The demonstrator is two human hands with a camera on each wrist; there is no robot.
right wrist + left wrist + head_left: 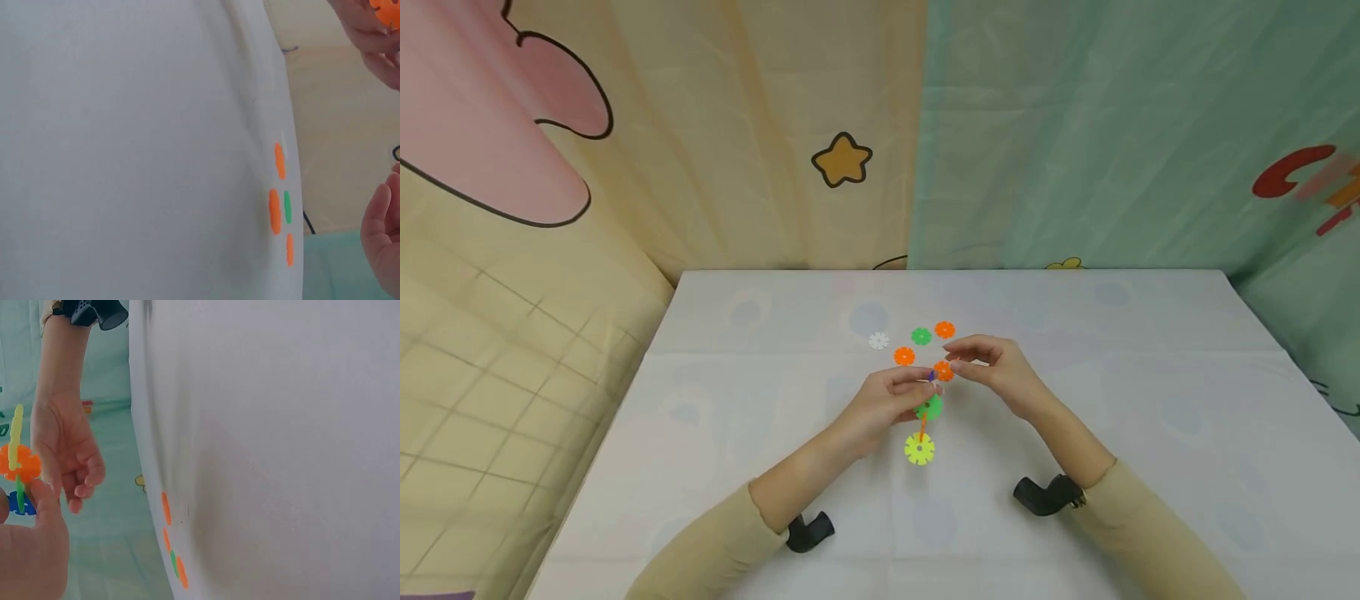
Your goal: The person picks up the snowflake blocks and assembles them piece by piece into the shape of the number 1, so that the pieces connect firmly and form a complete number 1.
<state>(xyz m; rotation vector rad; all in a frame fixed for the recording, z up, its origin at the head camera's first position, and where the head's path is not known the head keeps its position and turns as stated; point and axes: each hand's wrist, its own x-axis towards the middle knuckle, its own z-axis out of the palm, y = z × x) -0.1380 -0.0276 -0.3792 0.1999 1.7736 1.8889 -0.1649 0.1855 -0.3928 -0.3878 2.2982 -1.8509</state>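
My left hand (pixel 886 402) pinches a small chain of notched plastic discs between thumb and fingers. A yellow disc (pixel 919 449) forms its lower end, and an orange disc (pixel 28 465) seen edge-on from above joins it to a green disc (pixel 931 407). At the fingertips sits a blue disc (pixel 24 504), mostly covered in the head view. My right hand (pixel 1003 373) hovers just to the right, fingers loosely bent, with nothing seen in it. Below its fingertips in the head view an orange disc (pixel 943 372) lies on the table.
Beyond the hands, more loose discs lie on the white-covered table (pixel 737 433): a white one (pixel 879 341), a green one (pixel 921 337) and two orange ones (pixel 904 357). Curtains (pixel 760 150) hang behind the far edge. Each wrist carries a black camera mount (pixel 1045 496).
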